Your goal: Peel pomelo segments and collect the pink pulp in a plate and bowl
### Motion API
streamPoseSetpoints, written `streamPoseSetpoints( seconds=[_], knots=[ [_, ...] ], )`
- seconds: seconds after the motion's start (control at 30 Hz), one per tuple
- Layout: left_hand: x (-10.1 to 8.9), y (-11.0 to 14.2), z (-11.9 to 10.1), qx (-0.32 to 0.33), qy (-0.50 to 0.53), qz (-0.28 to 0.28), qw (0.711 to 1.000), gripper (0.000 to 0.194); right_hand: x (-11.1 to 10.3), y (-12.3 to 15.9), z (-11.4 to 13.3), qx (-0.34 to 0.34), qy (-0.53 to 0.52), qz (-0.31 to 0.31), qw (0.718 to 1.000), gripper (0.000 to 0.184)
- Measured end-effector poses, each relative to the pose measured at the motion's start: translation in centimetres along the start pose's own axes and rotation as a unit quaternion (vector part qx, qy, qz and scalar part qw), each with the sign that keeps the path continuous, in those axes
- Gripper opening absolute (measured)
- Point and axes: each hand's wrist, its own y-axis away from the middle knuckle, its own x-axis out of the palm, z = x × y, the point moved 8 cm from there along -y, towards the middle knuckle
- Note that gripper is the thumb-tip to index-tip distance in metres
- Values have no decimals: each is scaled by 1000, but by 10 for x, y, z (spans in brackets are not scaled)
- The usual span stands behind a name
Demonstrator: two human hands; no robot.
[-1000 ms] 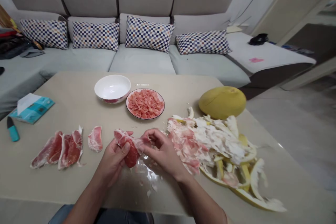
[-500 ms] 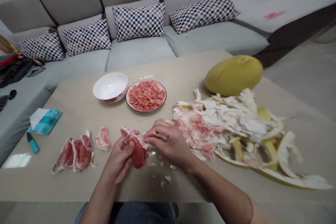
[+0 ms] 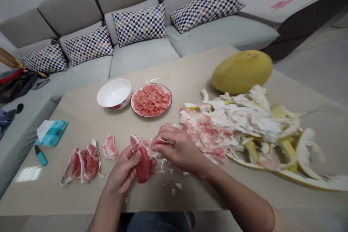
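Note:
My left hand (image 3: 123, 169) is closed around a red pomelo segment (image 3: 144, 168), its thumb pressed on the flesh. Bare red pulp shows on the lower part, while pale skin covers the upper end. At the segment's right side, my right hand (image 3: 179, 149) pinches the white membrane (image 3: 152, 153), which still joins the fruit. Left of my hands lie a small pomelo piece (image 3: 110, 148) and several segments in their skin (image 3: 86, 163). A plate (image 3: 170, 103) heaped with peeled pulp (image 3: 151, 100) stands beyond my hands, beside a white bowl (image 3: 114, 93).
To the right spreads a pile of white pith and peel (image 3: 241, 119), with a whole yellow pomelo (image 3: 242, 72) behind it. A teal-handled knife (image 3: 41, 156) lies by a tissue packet (image 3: 56, 134) at left. Membrane scraps (image 3: 174, 190) dot the table (image 3: 195, 197). A sofa (image 3: 144, 55) borders the far side.
The camera view has tilted a little, shifting the scene. Both hands keep their hold, and the right fingers remain on the membrane with only slight movement.

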Motion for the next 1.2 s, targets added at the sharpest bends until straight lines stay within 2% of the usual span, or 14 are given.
streamPoseSetpoints(
  seconds=[0.07, 0.17, 0.23, 0.4, 0.5, 0.67, 0.73, 0.83, 0.93, 1.0, 1.07, 1.13, 1.2],
  knots=[
    [-4, 2, -2, -7, -1, -3, 1000, 38, -19, -2, -2, 5, 19, -49, 999, 12],
    [-10, 6, -9, -3, 11, -11, 1000, 44, -56, -3, -6, 15, 36, -173, 984, 10],
    [-10, 7, -12, 1, 26, -10, 1000, 48, -67, -4, -8, 15, 39, -211, 977, 9],
    [-2, 7, -13, 8, 53, 4, 999, 58, -46, -9, -15, 21, 77, -131, 988, 11],
    [-3, 5, -13, 19, 76, -5, 997, 53, -41, -9, -18, 33, 112, -110, 987, 14],
    [-3, 3, -16, 35, 134, 10, 990, 36, -39, -9, -30, 54, 171, -71, 981, 45],
    [-2, 2, -18, 40, 144, 21, 988, 31, -38, -9, -34, 48, 209, -67, 974, 40],
    [-2, 2, -19, 44, 151, 23, 987, 24, -38, -9, -40, 47, 260, -71, 962, 15],
    [-5, 1, -17, 43, 157, 16, 986, 25, -37, -7, -39, 66, 259, -81, 960, 20],
    [-6, 0, -15, 42, 160, 10, 986, 26, -28, -6, -26, 27, 204, -74, 976, 15],
    [-6, 0, -15, 45, 160, 8, 986, 25, -10, -4, -6, -57, 129, -28, 990, 12],
    [-4, -2, -16, 51, 154, 11, 987, 24, 11, 3, 12, -134, 73, 30, 988, 17],
    [-1, -3, -16, 55, 144, 20, 988, 20, 27, 9, 23, -182, 58, 61, 980, 18]
  ],
)
